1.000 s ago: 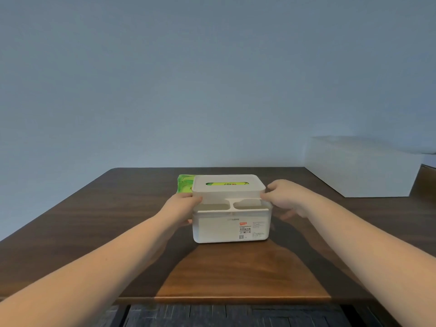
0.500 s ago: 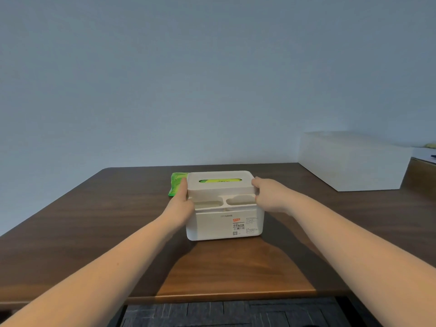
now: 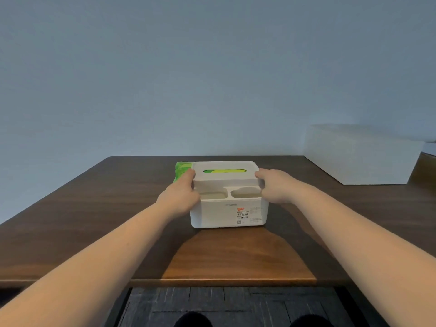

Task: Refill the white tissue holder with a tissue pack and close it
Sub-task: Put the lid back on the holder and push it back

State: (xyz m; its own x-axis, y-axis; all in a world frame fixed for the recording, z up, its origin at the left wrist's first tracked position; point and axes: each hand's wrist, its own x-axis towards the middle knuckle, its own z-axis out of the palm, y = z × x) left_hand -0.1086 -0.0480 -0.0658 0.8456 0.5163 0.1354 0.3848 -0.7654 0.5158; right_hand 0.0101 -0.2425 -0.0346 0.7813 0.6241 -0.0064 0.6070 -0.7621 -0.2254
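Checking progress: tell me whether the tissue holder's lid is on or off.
On. The lid sits atop the white tissue holder, both hands at its ends; green shows through its slot. Whether it is fully seated, cannot tell.

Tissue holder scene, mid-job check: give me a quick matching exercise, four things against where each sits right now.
Things:
1. left hand
2. right hand
3. green pack
4. white box

Places:
A. far right of the table
B. behind the holder's left corner
C. on the lid's right end
D. on the lid's left end

The lid sits on the tissue holder on the table.

Pairs: 1-D, 2-C, 3-B, 4-A
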